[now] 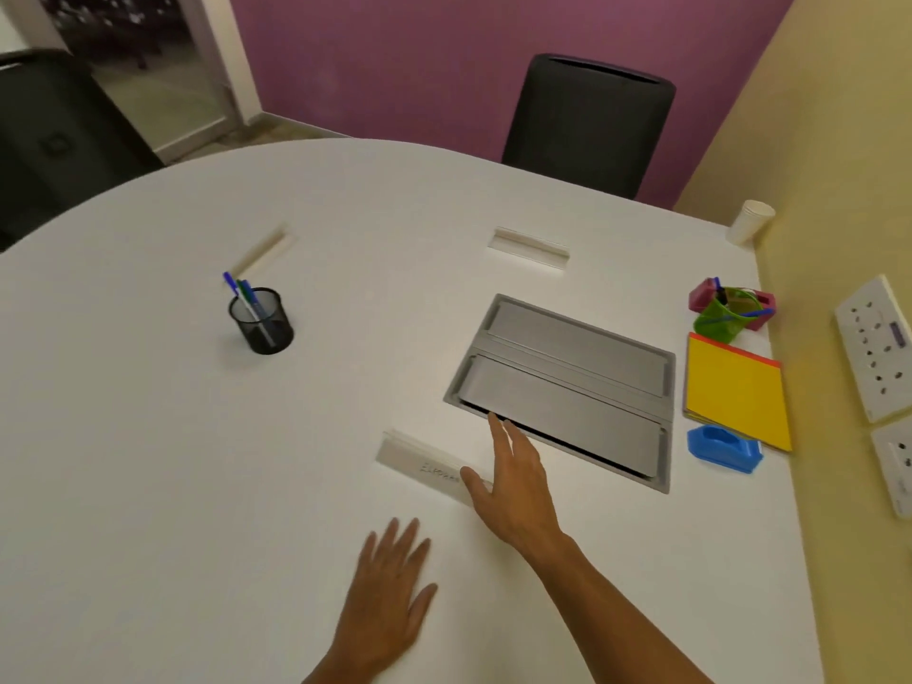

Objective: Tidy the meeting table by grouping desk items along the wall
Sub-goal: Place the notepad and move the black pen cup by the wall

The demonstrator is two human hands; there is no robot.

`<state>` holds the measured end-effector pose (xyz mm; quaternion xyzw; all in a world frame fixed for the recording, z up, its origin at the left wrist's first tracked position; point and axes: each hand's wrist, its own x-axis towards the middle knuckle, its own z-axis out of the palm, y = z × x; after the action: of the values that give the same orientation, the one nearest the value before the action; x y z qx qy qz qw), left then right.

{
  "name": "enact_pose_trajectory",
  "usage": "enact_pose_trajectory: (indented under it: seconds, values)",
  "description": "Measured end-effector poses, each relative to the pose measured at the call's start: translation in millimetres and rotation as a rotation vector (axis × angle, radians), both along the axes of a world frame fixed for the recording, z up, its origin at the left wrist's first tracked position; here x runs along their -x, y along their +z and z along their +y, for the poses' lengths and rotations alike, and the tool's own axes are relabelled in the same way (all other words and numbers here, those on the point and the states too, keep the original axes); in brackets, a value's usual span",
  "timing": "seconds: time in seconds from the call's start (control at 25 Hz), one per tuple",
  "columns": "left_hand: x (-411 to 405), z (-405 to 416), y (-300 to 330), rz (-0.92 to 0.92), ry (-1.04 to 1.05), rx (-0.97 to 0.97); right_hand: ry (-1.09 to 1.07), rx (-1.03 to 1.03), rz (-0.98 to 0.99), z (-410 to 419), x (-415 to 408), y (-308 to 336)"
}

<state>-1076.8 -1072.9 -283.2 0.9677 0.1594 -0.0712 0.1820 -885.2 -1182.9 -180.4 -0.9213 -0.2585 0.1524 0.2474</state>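
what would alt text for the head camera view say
Two open hands, left hand and right hand, are over a white meeting table. A black mesh pen cup stands alone at left, while a paper cup, coloured organiser, yellow paper stack and blue tape dispenser line the right wall.

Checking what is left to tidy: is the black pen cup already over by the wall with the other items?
No, the black pen cup stands alone out on the white table, far from the yellow paper by the wall.

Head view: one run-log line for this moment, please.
left hand: open, flat on table | right hand: open, over table | mesh pen cup: mid-table, ungrouped | wall side: tape dispenser, paper stack
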Motion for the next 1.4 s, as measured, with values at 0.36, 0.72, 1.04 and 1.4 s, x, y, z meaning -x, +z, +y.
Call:
enact_pose_trajectory:
  seconds: [0.36,0.72,1.04,1.4]
  values:
    - [31.0,41.2,-5.8,0.102,0.335,-0.071,0.270,-0.004,0.130,118.1,15.4,-18.1]
    - [29.6,47.5,-15.7,0.081,0.352,-0.018,0.345,-0.152,0.149,301.2,-33.1,-27.7]
    - [33.9,42.4,-8.7,0.110,0.367,-0.050,0.368,-0.296,0.218,408.1,-52.8,-38.4]
    - [32.8,43.1,-9.3,0.132,0.355,-0.067,0.400,-0.259,0.133,438.0,-56.6,-64.1]
